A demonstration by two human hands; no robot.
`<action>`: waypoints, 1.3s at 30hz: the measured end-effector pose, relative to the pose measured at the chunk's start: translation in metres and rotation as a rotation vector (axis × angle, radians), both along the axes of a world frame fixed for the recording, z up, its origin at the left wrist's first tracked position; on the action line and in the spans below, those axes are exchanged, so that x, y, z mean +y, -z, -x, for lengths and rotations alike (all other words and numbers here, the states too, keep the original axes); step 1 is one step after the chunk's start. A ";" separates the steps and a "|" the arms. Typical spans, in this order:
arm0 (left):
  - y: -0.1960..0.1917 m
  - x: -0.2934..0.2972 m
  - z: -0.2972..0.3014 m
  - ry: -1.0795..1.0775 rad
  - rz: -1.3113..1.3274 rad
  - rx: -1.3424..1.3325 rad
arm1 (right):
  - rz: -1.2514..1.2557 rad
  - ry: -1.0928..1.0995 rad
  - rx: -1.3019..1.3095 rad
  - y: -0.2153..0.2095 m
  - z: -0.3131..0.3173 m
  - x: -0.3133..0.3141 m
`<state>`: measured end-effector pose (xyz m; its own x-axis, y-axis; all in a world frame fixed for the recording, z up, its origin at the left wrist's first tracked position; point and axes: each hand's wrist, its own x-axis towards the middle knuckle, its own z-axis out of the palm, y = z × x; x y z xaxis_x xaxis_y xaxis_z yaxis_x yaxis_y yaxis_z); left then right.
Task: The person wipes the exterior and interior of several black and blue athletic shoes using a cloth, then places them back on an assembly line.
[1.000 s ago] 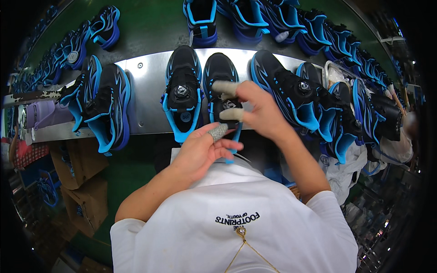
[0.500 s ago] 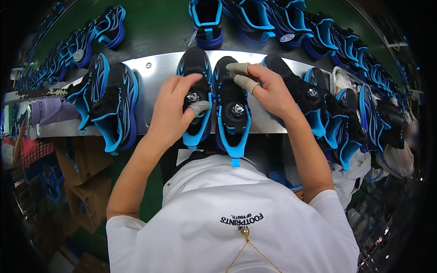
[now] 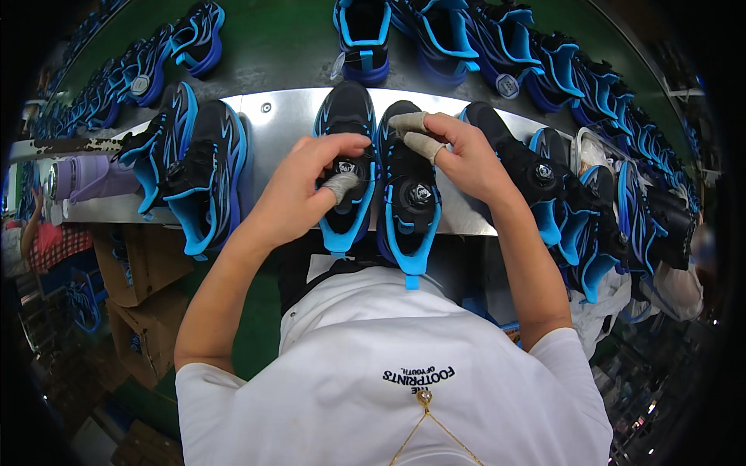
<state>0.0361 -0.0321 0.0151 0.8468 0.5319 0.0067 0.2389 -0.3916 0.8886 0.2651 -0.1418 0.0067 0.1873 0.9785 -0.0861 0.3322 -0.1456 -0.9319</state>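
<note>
On the metal surface [image 3: 280, 116] before us, going left to right: a spare pair of black-and-blue shoes [image 3: 194, 171], then our left hand [image 3: 307, 194], fingers curled onto the round dial of the left shoe [image 3: 346, 167]. Beside it, touching, lies the right shoe [image 3: 408, 206], where our right hand [image 3: 458, 159] rests its taped fingers at the toe. We judge we are setting the dials; next comes a firm, steady grip on each one.
</note>
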 end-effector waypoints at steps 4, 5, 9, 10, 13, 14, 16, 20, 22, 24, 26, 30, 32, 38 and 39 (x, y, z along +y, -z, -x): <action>-0.001 -0.002 -0.002 -0.071 -0.143 0.102 | 0.007 -0.018 -0.048 0.003 -0.001 0.005; -0.002 0.001 -0.001 -0.014 0.034 0.139 | 0.015 -0.028 -0.057 0.002 0.000 0.005; 0.002 0.002 0.004 0.045 0.000 -0.005 | 0.022 -0.031 -0.037 0.002 0.002 0.004; -0.001 0.000 0.000 0.031 -0.185 0.018 | 0.016 -0.019 -0.020 0.005 0.001 0.004; 0.000 -0.009 -0.004 -0.160 -0.102 0.167 | 0.028 -0.018 -0.012 0.004 0.003 0.005; 0.003 -0.007 -0.003 -0.161 -0.100 0.166 | 0.049 -0.029 -0.021 0.002 0.004 0.005; 0.010 0.004 0.003 0.024 0.124 0.033 | 0.053 -0.033 -0.050 0.001 0.003 0.002; 0.008 0.010 0.006 0.089 0.127 0.009 | 0.024 -0.014 -0.054 0.004 -0.001 0.000; 0.008 0.004 0.006 0.020 -0.009 -0.012 | 0.049 -0.016 -0.036 0.001 0.000 0.000; 0.005 -0.005 0.006 -0.099 -0.189 -0.025 | 0.079 -0.016 -0.017 -0.001 0.001 -0.004; 0.007 -0.009 0.004 -0.124 -0.211 0.013 | 0.094 -0.002 -0.002 -0.003 -0.001 -0.008; 0.010 -0.007 0.000 -0.110 -0.019 0.049 | 0.058 0.015 0.054 0.002 -0.002 -0.011; 0.014 0.004 0.005 -0.043 0.110 0.005 | 0.048 0.002 0.042 0.000 0.000 -0.007; 0.013 0.003 0.002 -0.037 -0.367 -0.016 | 0.063 -0.044 -0.063 -0.001 0.005 0.011; 0.017 0.001 0.000 -0.039 -0.368 -0.016 | 0.062 -0.046 -0.064 0.001 0.008 0.015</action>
